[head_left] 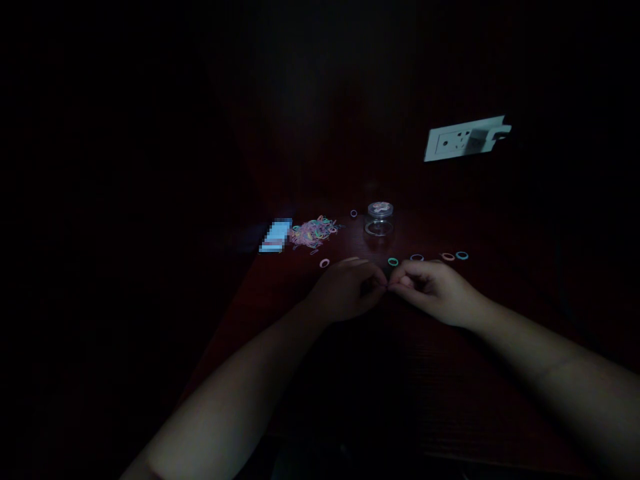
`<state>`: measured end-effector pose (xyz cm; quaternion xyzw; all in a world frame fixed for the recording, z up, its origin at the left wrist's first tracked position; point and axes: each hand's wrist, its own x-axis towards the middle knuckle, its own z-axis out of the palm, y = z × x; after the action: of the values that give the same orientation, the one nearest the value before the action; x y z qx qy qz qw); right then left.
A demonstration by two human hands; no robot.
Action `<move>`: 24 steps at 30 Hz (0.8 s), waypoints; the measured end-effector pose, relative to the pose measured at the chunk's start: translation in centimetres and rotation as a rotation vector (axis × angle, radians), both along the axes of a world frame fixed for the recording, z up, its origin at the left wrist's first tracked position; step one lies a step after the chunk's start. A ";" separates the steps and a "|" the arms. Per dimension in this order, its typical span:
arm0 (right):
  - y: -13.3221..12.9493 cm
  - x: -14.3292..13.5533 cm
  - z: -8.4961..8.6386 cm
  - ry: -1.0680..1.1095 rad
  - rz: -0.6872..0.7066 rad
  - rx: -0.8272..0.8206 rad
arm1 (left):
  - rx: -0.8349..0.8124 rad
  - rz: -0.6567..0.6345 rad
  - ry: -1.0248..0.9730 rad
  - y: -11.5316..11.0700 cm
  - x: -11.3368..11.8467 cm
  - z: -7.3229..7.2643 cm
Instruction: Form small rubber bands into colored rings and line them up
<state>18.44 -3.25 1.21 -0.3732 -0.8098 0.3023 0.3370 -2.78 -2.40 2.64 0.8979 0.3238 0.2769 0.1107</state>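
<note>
Thumb and fingers of my left hand (350, 288) are pinched, and their tips meet those of my right hand (434, 288), which is pinched too. Something small and dark seems to be held between both sets of fingertips, but it is too dim to name. Just beyond the hands lie several small coloured bands: a pink band (325, 263) by the left hand, a green band (393, 262) near the fingertips, and a lavender band (417, 258), an orange band (448, 257) and a blue band (462, 255) past the right hand.
A heap of thin coloured bands (314, 233) lies left of a clear lidded jar (379, 225), with a purple band (353, 213) between them. A lit, blurred phone screen (275, 235) is at the dark table's (280, 293) left edge. A wall socket (445, 143) holds a plug.
</note>
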 end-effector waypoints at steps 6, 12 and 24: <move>0.1 0.0 -0.1 -0.012 -0.006 -0.002 | 0.041 0.006 -0.022 0.0 0.0 0.0; 0.1 0.1 -0.1 -0.040 -0.013 0.002 | 0.067 -0.013 -0.026 0.0 -0.1 0.1; 0.2 0.1 -0.2 -0.054 -0.013 0.001 | 0.084 -0.036 -0.036 0.0 -0.1 0.0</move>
<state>18.56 -3.02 0.99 -0.3860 -0.8164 0.2895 0.3172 -2.91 -2.40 2.63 0.9023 0.2939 0.3041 0.0836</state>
